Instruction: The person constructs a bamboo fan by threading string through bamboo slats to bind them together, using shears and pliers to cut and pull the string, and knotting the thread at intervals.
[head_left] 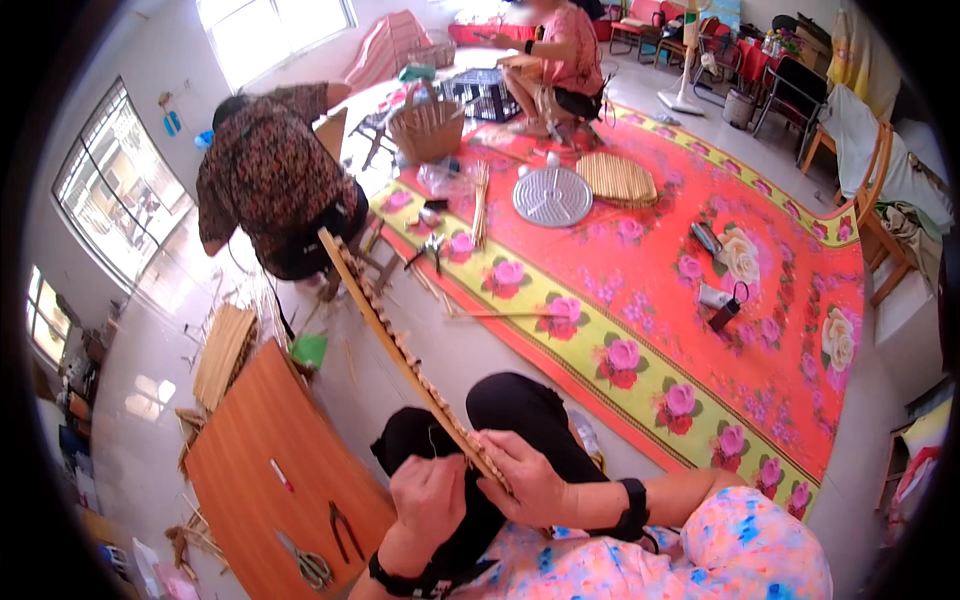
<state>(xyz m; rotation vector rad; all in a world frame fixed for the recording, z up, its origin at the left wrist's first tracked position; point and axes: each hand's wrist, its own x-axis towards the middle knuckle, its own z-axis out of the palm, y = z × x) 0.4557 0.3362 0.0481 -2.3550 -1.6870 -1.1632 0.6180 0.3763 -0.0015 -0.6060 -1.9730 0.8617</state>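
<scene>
A long, narrow bamboo piece (392, 345) slants over my lap, its one side lined with small knots or bindings. My right hand (525, 482) grips its near end, thumb on top. Close beside it, my left hand (425, 498) is closed in a pinch, and a thin pale strand (434, 438) curls up from the fingers. Whether that strand is wire or thread I cannot tell. At my left a brown wooden board (265, 430) bears scissors (308, 562), pliers (346, 532) and a marker (282, 476).
A bundle of bamboo strips (224, 355) lies past the board. On the red flowered mat (620, 270) are a round grey tray (552, 197), a woven bamboo panel (615, 180) and a dark bottle (728, 308). One person (275, 175) bends ahead-left; another (565, 60) sits farther back by a basket (428, 128).
</scene>
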